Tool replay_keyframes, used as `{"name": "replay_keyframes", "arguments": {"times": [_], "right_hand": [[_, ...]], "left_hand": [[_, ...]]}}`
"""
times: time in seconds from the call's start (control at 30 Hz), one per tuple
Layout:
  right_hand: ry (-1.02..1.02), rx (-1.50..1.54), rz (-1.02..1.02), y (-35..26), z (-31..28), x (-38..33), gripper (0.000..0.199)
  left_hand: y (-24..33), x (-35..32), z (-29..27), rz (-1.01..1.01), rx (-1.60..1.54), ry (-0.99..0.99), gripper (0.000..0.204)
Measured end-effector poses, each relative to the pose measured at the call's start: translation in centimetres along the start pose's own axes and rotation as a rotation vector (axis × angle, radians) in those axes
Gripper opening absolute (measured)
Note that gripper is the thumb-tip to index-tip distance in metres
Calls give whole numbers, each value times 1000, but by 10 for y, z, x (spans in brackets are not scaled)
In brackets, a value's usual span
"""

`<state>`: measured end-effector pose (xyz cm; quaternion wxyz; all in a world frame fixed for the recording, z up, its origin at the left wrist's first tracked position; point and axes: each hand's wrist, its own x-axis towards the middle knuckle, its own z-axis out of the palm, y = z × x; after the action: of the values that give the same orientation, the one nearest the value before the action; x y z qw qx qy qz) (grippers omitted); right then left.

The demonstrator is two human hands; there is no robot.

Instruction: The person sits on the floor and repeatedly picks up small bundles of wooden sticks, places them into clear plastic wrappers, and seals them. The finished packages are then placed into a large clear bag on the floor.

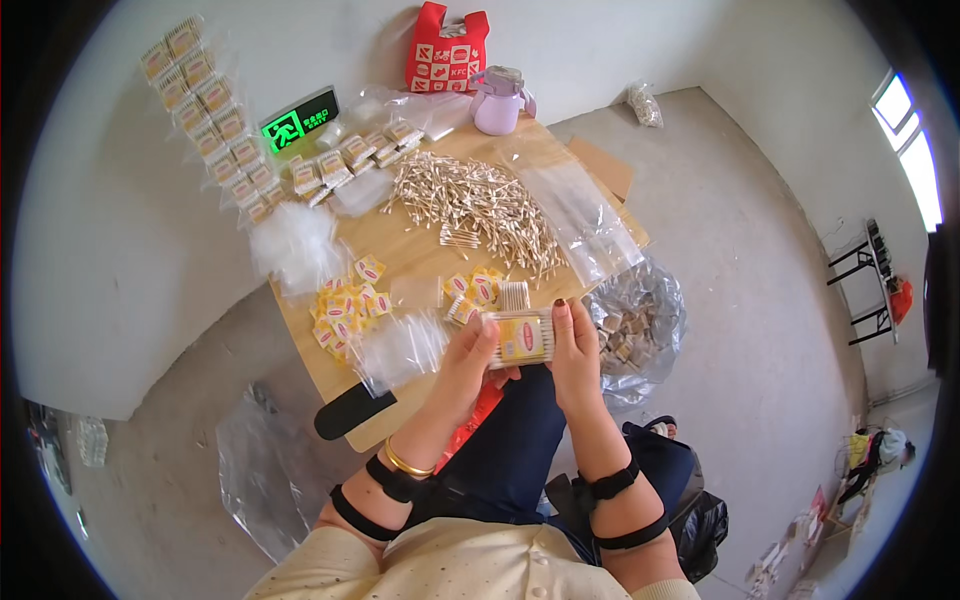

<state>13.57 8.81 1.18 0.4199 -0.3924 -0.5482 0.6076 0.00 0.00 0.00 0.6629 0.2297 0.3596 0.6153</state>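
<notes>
Between my left hand [468, 362] and my right hand [576, 365] is a flat pack of cotton swabs [523, 340] with a yellow label card at its front. The fingers of both hands are closed on its two ends, above my lap at the table's near edge. Just beyond it lie a small bundle of cotton swabs [514, 296] and several yellow label cards [484, 286]. A larger heap of yellow cards [340, 312] and a fan of small clear bags [400, 352] sit to the left. Farther back spreads a big pile of loose cotton swabs [475, 205].
Bagged swab packs [215, 110] rise in a tall stack at the far left. A lit green exit sign [300, 122], a red bag [447, 55] and a lilac jug [497, 108] stand at the back. Right of the table, a large clear bag [655, 325] holds small packs.
</notes>
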Motion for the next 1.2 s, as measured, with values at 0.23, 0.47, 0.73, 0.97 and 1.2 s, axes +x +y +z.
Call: {"name": "replay_keyframes", "arguments": {"times": [0.23,0.47,0.73,0.97,1.2], "right_hand": [[4,452,398,-21,1,-9,29],[-71,607,482,-50,17,-27,29],[-417,851,557,-39,6,-33,24],[-461,910,569,-44,5,-37,22],[-425,929,595,-46,5,-41,24]], "left_hand": [[-3,-7,28,566,365,126,61],[31,-15,58,759,716,75,67],[52,-29,80,946,1064,71,67],[52,-35,86,1004,1120,86,64],[49,-38,93,1030,1071,108,65]]}}
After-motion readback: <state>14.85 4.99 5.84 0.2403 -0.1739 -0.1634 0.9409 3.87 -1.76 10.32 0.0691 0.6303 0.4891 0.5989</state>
